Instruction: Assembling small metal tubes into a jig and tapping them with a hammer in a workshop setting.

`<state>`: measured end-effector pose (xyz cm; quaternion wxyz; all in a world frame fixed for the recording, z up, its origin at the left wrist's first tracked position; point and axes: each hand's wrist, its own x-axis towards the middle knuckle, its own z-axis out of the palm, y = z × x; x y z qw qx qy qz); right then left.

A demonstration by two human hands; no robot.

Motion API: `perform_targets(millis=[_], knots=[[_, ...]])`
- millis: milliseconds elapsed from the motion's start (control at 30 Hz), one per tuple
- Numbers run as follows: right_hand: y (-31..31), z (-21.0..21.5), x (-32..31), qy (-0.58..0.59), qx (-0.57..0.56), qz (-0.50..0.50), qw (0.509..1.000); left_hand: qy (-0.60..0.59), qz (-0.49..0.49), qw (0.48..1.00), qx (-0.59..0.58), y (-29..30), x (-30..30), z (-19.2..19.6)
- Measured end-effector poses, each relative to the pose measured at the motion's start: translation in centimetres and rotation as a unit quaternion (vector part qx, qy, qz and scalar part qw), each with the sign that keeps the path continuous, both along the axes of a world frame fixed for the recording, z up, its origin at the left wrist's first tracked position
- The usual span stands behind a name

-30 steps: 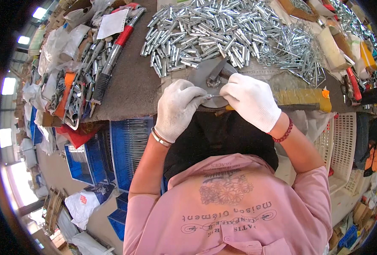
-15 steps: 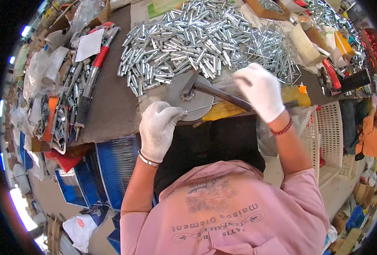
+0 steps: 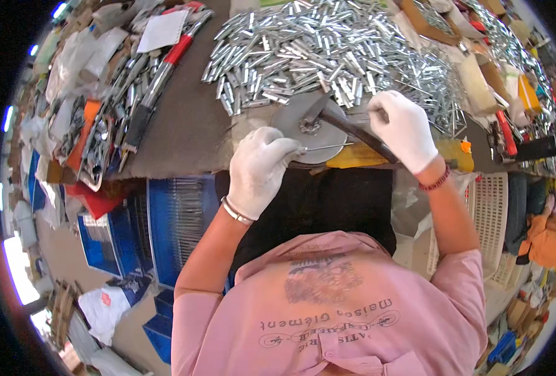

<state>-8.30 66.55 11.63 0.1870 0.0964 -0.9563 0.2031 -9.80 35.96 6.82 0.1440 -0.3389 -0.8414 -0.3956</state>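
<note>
The left hand [image 3: 260, 166] pinches a thin metal rod [image 3: 328, 147] over the round steel plate [image 3: 309, 128]; the right hand [image 3: 406, 128] grips the hammer [image 3: 347, 128] beside it. Many zinc pieces [image 3: 315, 50] wait beyond, so much work remains.

Gloved left hand [image 3: 260, 168] pinching thin metal rod [image 3: 328, 147] over round metal disc [image 3: 309, 127], gloved right hand [image 3: 405, 128] on hammer [image 3: 353, 130]

Single head-mounted fisheye view, looking steeply down at close range onto the workbench [image 3: 184, 125]; edges curve toward the rim
</note>
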Motion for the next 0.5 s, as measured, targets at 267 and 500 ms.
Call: perform_targets(millis=[267, 500], knots=[[-8.8, -0.3, 1.7, 0.000, -0.214, 0.144, 0.966, 0.011, 0.013, 1.000, 0.000, 0.1, 0.3, 1.0], [-9.8, -1.6, 1.2, 0.013, -0.192, 0.150, 0.970, 0.011, 0.004, 1.000, -0.010, -0.1, 0.2, 0.9]])
